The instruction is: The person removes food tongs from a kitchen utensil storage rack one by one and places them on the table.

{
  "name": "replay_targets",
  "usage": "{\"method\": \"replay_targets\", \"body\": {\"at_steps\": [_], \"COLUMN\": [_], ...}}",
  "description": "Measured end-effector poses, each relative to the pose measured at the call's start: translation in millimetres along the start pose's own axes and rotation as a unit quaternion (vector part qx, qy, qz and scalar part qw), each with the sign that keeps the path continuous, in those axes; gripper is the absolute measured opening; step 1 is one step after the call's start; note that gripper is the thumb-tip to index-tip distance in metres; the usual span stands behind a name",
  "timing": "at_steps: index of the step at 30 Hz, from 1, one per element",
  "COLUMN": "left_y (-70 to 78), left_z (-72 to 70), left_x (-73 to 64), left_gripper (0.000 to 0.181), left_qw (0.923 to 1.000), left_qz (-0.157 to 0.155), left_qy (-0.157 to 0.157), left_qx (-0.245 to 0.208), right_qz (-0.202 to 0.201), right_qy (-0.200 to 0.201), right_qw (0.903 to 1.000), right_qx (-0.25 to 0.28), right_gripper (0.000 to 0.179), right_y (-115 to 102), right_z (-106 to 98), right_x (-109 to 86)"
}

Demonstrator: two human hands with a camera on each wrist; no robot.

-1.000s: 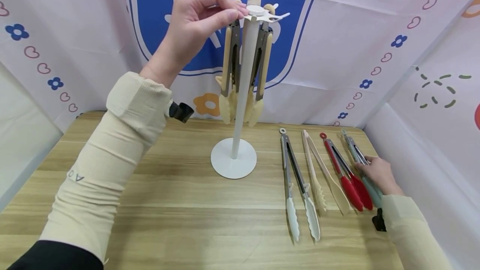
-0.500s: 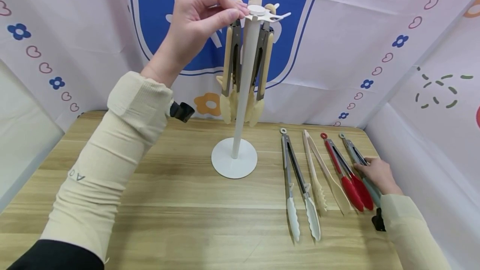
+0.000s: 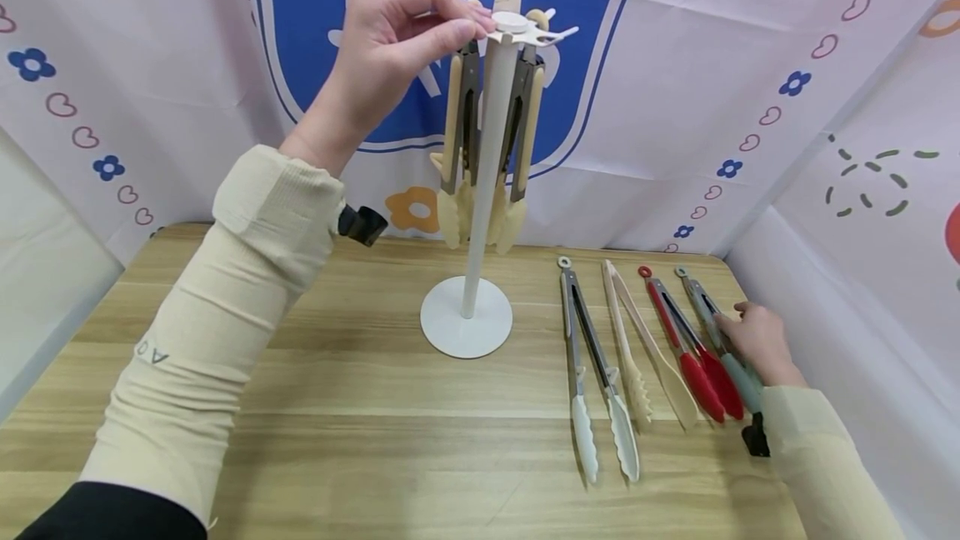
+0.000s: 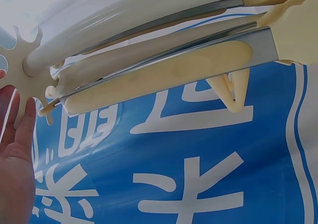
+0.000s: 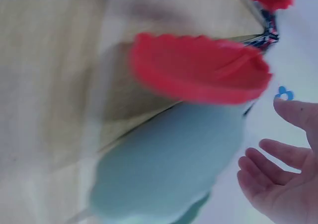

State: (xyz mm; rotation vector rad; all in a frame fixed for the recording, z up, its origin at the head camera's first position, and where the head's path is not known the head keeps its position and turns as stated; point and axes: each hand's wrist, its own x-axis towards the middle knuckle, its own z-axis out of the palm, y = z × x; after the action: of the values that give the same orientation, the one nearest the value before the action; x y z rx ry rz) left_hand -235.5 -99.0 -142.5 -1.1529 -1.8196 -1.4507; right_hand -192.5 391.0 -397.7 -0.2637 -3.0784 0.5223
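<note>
My left hand (image 3: 397, 40) is raised and pinches the edge of the white top disc of a utensil stand (image 3: 467, 340). From the stand's hooks hang several cream-and-metal tongs (image 3: 453, 123), heads down; in the left wrist view a cream-handled pair of tongs (image 4: 164, 77) hangs beside the pole. At the right edge of the table, my right hand (image 3: 757, 344) hovers by teal tongs (image 3: 705, 302). In the right wrist view its fingers are relaxed, apart from the teal tongs' head (image 5: 174, 159) and holding nothing. Red tongs (image 3: 697, 373) lie just left of these.
Further left on the table (image 3: 315, 407) lie beige tongs (image 3: 626, 332) and grey tongs with white tips (image 3: 573, 357), all roughly parallel. A printed cloth backdrop (image 3: 637, 148) stands behind the table. A white side wall (image 3: 847, 290) is close beside my right hand.
My right hand has let go of the teal tongs and lifted its fingers slightly off them. The teal tongs' ring end has shifted a little left. My left hand stays on the stand.
</note>
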Motion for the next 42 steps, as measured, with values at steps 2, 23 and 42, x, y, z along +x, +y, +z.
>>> {"method": "replay_targets", "body": {"at_steps": [2, 23, 42], "left_y": [0.1, -3.2, -1.6], "left_z": [0.1, -0.9, 0.5], "left_x": [0.2, -0.4, -0.5], "left_gripper": [0.011, 0.011, 0.014], "left_qw": [1.0, 0.9997, 0.9999], "left_qz": [0.002, 0.024, -0.001], "left_qy": [0.0, -0.008, 0.002], "left_qx": [0.0, 0.0, -0.015], "right_qz": [-0.003, -0.09, -0.203], "right_qy": [0.021, 0.101, 0.178], "right_qw": [0.9997, 0.9877, 0.9565], "right_qx": [0.013, 0.078, 0.112], "right_gripper": [0.053, 0.042, 0.03], "right_y": [-6, -88, -157], "right_z": [-3, -34, -59], "right_x": [0.0, -6.8, -20.1]}}
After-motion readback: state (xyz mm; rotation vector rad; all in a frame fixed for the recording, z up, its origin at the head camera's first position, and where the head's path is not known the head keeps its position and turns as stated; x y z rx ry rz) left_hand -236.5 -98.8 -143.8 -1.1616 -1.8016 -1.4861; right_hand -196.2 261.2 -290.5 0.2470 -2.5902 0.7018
